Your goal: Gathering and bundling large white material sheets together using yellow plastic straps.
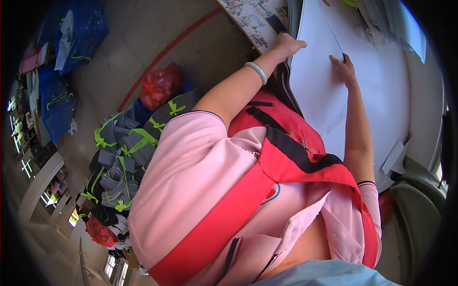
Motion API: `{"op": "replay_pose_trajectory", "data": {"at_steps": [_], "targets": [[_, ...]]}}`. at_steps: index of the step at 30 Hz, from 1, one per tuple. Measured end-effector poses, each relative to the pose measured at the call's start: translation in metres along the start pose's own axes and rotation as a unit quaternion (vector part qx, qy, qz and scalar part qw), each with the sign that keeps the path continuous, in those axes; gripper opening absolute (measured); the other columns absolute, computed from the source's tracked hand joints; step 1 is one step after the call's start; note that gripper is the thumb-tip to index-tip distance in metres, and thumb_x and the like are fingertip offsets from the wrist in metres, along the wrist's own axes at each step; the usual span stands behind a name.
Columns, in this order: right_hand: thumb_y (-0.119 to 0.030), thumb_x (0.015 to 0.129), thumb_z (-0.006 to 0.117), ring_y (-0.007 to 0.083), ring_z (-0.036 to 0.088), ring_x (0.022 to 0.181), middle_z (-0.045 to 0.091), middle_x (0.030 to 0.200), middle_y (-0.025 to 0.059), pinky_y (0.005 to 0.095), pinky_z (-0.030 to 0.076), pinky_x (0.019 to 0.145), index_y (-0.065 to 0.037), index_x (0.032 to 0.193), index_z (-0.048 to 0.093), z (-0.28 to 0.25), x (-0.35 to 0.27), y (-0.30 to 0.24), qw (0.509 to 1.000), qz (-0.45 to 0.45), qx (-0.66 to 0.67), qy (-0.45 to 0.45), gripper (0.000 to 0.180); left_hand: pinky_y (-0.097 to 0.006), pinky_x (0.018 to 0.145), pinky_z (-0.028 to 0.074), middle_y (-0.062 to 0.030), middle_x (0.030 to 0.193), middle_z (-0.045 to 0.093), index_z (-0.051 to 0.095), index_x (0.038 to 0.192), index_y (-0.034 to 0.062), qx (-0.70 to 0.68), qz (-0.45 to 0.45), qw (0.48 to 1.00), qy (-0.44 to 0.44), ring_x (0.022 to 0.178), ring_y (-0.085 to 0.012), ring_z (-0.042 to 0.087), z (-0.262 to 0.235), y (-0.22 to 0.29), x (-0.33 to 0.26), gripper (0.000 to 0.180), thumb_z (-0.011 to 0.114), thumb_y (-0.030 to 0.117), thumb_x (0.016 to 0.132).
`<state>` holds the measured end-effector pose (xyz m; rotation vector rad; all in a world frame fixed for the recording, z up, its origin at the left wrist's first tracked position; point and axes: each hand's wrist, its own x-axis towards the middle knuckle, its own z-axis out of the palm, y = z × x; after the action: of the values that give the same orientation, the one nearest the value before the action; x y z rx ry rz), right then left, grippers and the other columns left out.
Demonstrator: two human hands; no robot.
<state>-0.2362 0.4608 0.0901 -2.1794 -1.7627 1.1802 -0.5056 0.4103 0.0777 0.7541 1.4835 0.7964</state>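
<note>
A large white sheet (317,90) lies on top of a layered stack with dark grey edges (282,81). My left hand (289,46), with a pale bangle (256,71) on its wrist, is closed at the sheet's left edge, its thumb side over the white surface. Some of its fingers are hidden. Further right, my right hand (347,72) rests on the white surface with thumb and forefinger apart. A thin dark line, like a sheet edge or slit, runs from its fingertips toward the far side.
A printed board (255,19) lies left of the stack. Grey bundles tied with green strips (136,143) and a red plastic bag (162,86) are on my left. Blue crates (83,33) stand farther off. A dark green chair-like shape (410,205) is at my right.
</note>
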Motion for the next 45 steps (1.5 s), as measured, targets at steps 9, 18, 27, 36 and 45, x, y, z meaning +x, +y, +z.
{"op": "replay_pose_trajectory", "data": {"at_steps": [9, 18, 27, 36, 45], "targets": [[-0.055, 0.071, 0.078, 0.0337, 0.054, 0.122, 0.051, 0.136, 0.0258, 0.0397, 0.043, 0.104, 0.002, 0.144, 0.040, -0.001, -0.006, -0.010, 0.999, 0.016, 0.041, -0.001, 0.099, -0.040, 0.074, 0.060, -0.0174, 0.101, 0.067, 0.058, 0.114, -0.0088, -0.261, -0.122, 0.940, -0.183, 0.082, -0.0256, 0.070, -0.016, -0.004, 0.012, 0.053, 0.077, 0.025, 0.079], [-0.044, 0.077, 0.075, 0.0345, 0.035, 0.136, 0.043, 0.145, 0.0135, 0.0457, 0.029, 0.114, -0.024, 0.141, 0.045, 0.020, -0.036, -0.001, 0.955, -0.082, -0.106, 0.264, 0.073, -0.037, 0.085, 0.056, -0.0178, 0.109, 0.066, 0.057, 0.119, -0.0096, -0.147, -0.160, 0.948, -0.234, 0.095, -0.0260, 0.067, -0.029, -0.001, 0.020, 0.051, 0.078, 0.019, 0.081], [-0.037, 0.078, 0.077, 0.0329, 0.034, 0.128, 0.038, 0.139, 0.0090, 0.0475, 0.029, 0.108, -0.027, 0.140, 0.043, -0.029, -0.267, 0.200, 0.857, 0.127, -0.154, 0.475, 0.071, -0.044, 0.096, 0.052, -0.0142, 0.124, 0.062, 0.054, 0.129, 0.0007, -0.172, -0.218, 0.942, -0.189, 0.111, -0.0298, 0.062, -0.034, -0.012, 0.038, 0.058, 0.075, 0.031, 0.085], [-0.061, 0.065, 0.082, 0.0355, 0.038, 0.136, 0.033, 0.149, 0.0236, 0.0496, 0.038, 0.106, -0.007, 0.153, 0.016, 0.009, -0.444, 0.405, 0.634, 0.473, 0.432, 0.434, 0.123, -0.045, 0.101, 0.048, -0.0138, 0.129, 0.059, 0.052, 0.132, 0.0009, -0.164, -0.180, 0.941, -0.235, 0.116, -0.0306, 0.058, -0.032, 0.001, 0.028, 0.057, 0.067, 0.037, 0.091], [-0.044, 0.068, 0.088, 0.0294, 0.062, 0.109, 0.063, 0.115, 0.0221, 0.0352, 0.054, 0.087, 0.018, 0.122, 0.050, 0.002, -0.441, 0.455, 0.639, 0.401, 0.527, 0.391, 0.090, -0.046, 0.100, 0.049, -0.0156, 0.129, 0.060, 0.051, 0.132, -0.0006, -0.119, -0.165, 0.964, -0.169, 0.115, -0.0314, 0.059, -0.027, -0.008, 0.022, 0.050, 0.063, 0.029, 0.094]]}}
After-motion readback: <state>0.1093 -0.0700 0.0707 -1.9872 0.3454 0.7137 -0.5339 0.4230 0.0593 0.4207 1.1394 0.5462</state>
